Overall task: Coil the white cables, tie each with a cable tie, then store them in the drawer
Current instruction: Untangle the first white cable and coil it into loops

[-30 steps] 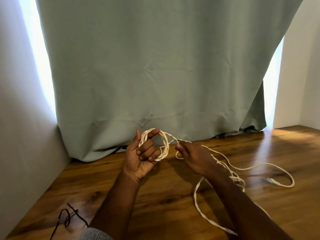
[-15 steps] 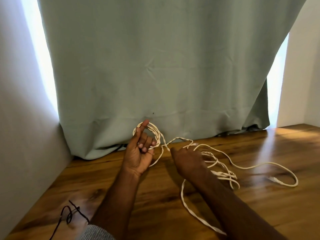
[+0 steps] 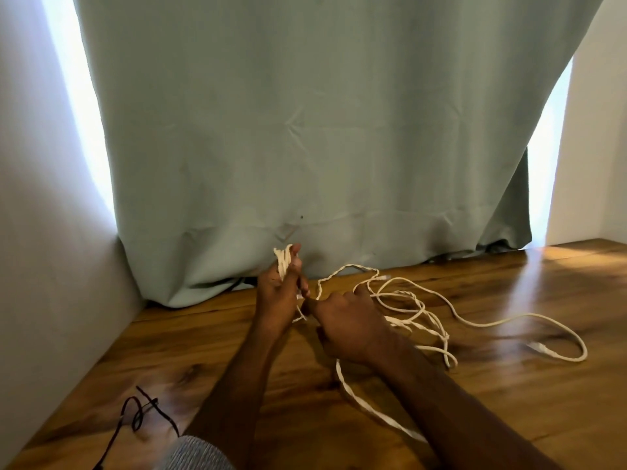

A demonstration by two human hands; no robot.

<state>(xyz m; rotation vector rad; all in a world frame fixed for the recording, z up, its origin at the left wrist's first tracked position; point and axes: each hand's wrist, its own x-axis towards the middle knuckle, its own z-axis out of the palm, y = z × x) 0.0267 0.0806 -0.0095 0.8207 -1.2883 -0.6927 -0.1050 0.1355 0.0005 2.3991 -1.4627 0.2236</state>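
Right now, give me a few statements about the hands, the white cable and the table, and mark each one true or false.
1. The left hand grips a small bundle of coiled white cable. True.
2. All of the white cable is already coiled. False: much of it lies in loose loops on the wooden table.
3. The right hand rests flat on the table, away from the cable. False: it is closed on the cable next to the left hand.
4. A thin black cord lies on the table to the left. True.
5. A drawer stands open beside the cable. False: no drawer is in view.
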